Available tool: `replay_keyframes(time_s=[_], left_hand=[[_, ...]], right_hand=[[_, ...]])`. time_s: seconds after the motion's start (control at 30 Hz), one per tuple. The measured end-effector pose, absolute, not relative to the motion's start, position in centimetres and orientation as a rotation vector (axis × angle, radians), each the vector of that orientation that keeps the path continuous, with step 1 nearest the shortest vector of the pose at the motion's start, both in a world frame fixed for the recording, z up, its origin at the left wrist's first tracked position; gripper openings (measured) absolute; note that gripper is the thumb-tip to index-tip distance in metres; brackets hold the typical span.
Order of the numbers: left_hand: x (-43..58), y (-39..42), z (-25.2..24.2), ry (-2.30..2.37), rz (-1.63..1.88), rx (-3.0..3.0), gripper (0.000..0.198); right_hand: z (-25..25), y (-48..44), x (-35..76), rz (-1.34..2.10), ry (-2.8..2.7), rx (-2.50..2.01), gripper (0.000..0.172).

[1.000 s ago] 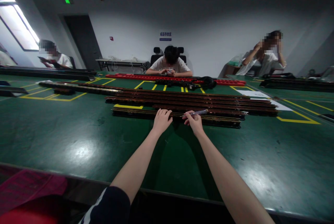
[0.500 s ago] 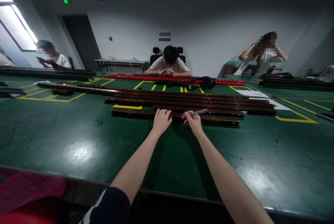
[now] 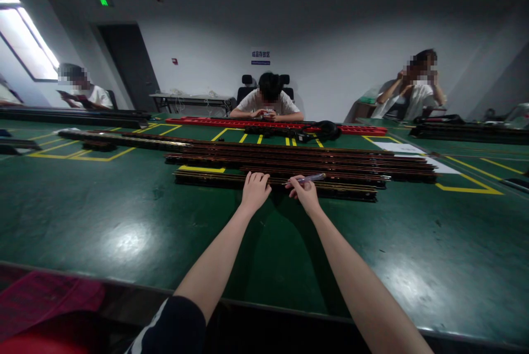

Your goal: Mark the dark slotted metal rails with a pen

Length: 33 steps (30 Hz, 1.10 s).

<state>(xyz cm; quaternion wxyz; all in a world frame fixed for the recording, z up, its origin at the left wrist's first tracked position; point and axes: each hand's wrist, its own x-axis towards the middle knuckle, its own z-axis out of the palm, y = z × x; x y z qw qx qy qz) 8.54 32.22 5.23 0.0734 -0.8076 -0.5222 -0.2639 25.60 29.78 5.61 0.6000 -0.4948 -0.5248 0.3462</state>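
Several long dark rails with brass-coloured strips lie side by side across the green table (image 3: 124, 222). My left hand (image 3: 255, 190) rests on the nearest rail (image 3: 206, 179), fingers curled over its top edge. Just to its right, my right hand (image 3: 305, 192) pinches a slim purple pen-like tool (image 3: 311, 179), whose tip lies over the same rail. Both arms reach forward from the near table edge.
Yellow tape marks boxes on the table. A long red rail (image 3: 231, 121) and a black bundle (image 3: 326, 129) lie at the far side, where a person (image 3: 269, 102) sits. Two more people sit at far left (image 3: 82, 92) and far right (image 3: 413, 92). White paper (image 3: 403, 148) lies at right.
Both hands stay on the nearest rail in nearly the same spot. The person at far right has moved their arms near their head.
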Motion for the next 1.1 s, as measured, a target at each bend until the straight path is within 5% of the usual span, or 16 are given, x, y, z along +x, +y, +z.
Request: replay_keyframes(time_s=[1.1], left_hand=[[8.51,32.08,5.18,-1.540,-0.800,-2.405,0.039]], right_hand=[[5.64,29.79,25.77,0.671,-1.009,-1.208,0.031]])
